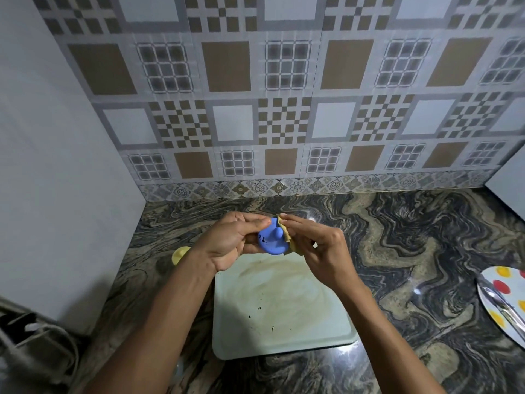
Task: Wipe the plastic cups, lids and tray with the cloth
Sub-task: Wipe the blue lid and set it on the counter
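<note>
**Desk:** How far along is the job, left to right?

**Photographer:** At nine o'clock in the picture, a yellow plastic piece (pixel 178 254) sits on the marbled counter (pixel 397 251), half hidden behind the left forearm. Whether it has been wiped cannot be told. At centre, a blue lid (pixel 271 237) is being cleaned, and dark specks show on its face, so that piece looks unfinished. At six o'clock from the hands, the pale tray (pixel 284 354) lies flat on the counter with brown smears and black flecks, so by that evidence it has not been wiped. No cup is in view. My reading is that most of the task is left.

**Desk:** And the hands and the lid?

**Photographer:** The left hand (pixel 230 240) grasps the blue lid by its edge, fingers curled round it, and holds it above the tray's far end. The lid sits at three o'clock from that hand, its knob facing the camera. The tan cloth (pixel 288 240) touches the lid's right rim, at nine o'clock from the right hand (pixel 318 248). That hand pinches the cloth between thumb and fingers and presses it to the plastic.

**Desk:** Anything further right?

**Photographer:** At four o'clock in the picture, well apart from the work, a spotted plate (pixel 508 280) carries a metal spoon (pixel 500 305).
</note>
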